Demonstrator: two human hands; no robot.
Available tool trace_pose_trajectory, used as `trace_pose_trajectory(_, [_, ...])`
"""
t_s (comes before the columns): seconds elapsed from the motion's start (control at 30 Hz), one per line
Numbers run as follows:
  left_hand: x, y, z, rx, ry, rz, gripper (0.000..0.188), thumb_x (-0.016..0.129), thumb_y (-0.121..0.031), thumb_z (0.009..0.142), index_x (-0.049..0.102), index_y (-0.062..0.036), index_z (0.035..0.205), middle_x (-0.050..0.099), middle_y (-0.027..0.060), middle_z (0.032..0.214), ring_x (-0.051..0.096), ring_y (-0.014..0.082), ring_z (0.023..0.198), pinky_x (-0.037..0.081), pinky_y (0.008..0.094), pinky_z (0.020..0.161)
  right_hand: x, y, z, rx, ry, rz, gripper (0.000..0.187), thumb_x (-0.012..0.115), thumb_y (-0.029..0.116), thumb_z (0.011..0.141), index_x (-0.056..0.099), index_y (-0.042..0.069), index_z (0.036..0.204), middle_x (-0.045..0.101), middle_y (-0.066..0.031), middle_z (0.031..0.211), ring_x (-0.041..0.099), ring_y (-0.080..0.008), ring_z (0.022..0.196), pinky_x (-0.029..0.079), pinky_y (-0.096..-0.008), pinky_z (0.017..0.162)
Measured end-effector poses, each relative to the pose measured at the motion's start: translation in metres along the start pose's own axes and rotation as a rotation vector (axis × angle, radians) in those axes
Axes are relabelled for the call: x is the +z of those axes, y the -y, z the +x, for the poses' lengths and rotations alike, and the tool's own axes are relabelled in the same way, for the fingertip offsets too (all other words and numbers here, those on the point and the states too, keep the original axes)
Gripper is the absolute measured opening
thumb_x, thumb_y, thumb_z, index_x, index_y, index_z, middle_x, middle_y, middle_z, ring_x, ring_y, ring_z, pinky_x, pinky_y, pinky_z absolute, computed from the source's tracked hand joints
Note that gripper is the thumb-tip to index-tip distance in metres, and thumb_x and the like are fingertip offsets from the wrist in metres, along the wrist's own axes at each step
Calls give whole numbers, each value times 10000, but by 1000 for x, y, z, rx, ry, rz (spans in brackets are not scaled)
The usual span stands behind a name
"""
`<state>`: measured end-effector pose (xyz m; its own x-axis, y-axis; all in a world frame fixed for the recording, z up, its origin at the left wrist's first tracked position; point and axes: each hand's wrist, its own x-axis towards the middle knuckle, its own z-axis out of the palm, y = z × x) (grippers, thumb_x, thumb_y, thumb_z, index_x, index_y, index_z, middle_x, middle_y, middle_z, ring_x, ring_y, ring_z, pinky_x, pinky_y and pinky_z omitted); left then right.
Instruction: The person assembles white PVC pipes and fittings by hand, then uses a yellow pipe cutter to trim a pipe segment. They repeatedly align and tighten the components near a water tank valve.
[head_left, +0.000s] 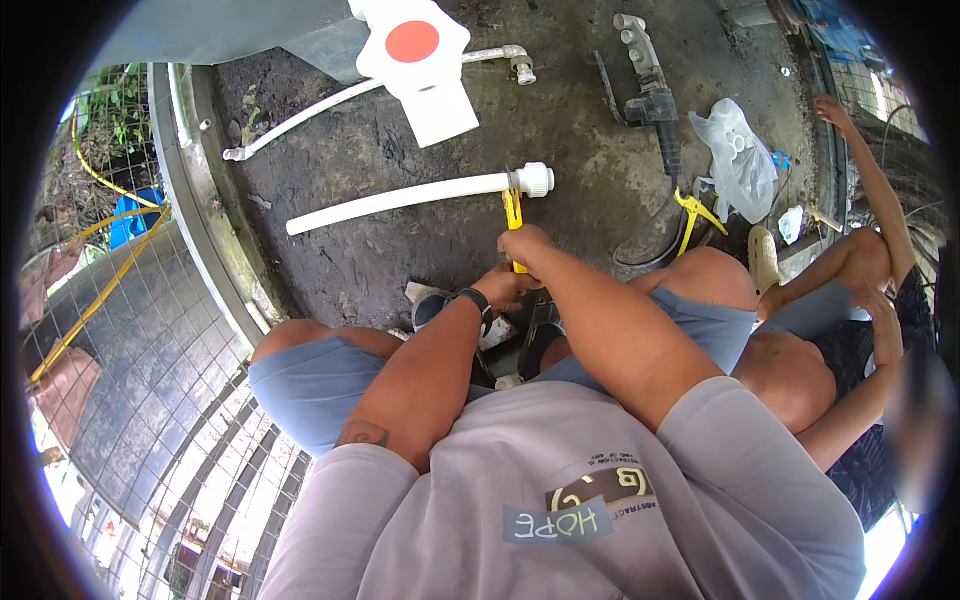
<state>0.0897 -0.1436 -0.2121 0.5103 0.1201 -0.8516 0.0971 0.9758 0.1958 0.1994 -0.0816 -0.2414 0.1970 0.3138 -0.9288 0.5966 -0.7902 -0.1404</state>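
My right hand [530,245] is closed around a slim yellow utility knife [514,212]. The knife's tip rests at the white pipe [400,205], beside the ribbed white coupling [537,180] on the pipe's right end. My left hand [505,287], with a dark band on its wrist, is curled at the lower end of the knife handle; its fingers are partly hidden. The pipe lies on the dark, wet-looking ground, bending slightly down toward its left end.
Beyond lies another thin pipe [350,95] with elbow ends, partly under a white angular object [430,110] with a red disc. To the right are a socket-headed power tool [655,105], yellow pipe cutters [692,218] and a plastic bag [738,165]. A person [870,270] sits at the right; wire fence [130,330] stands left.
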Motion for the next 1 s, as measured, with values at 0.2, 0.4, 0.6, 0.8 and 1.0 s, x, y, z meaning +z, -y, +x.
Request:
trace_pose_trajectory(0.2, [6,-13,-24,134,73,3,978,788,-451,763,297,-95,1531,392,114,1541,305,275,1448,166,589,1178,-10,6,-4,169,207,309,291,651,95,819,615,6,1094,648,-164,863,667,-312,718,516,-504,626])
trace_pose_trajectory(0.4, [-9,10,22,190,200,-44,612,745,-295,831,535,-64,1358,597,77,1315,519,202,1252,356,383,1075,-14,13,-14,110,151,232,454,678,156,832,589,-19,1241,646,-192,1046,663,-329,892,519,-543,721])
trace_pose_trajectory(0.6, [5,2,12,210,36,-95,311,699,-185,851,642,-71,1135,648,6,1029,571,96,929,434,282,812,-19,15,-22,67,114,243,552,701,263,835,589,-10,1302,655,-200,1119,638,-312,1015,522,-485,792])
trace_pose_trajectory(0.8, [4,7,23,350,-4,14,221,697,-135,837,662,-51,1039,638,13,870,574,114,764,432,268,673,-11,9,0,42,137,46,529,642,269,828,642,2,1286,634,-248,1308,635,-362,1195,498,-429,998])
trace_pose_trajectory(1.0, [-8,13,36,235,-52,13,342,767,-219,759,698,10,1003,726,100,831,674,236,708,528,346,662,-20,26,-24,34,53,-137,508,576,257,824,664,13,1260,638,-244,1304,621,-371,1215,495,-425,1005])
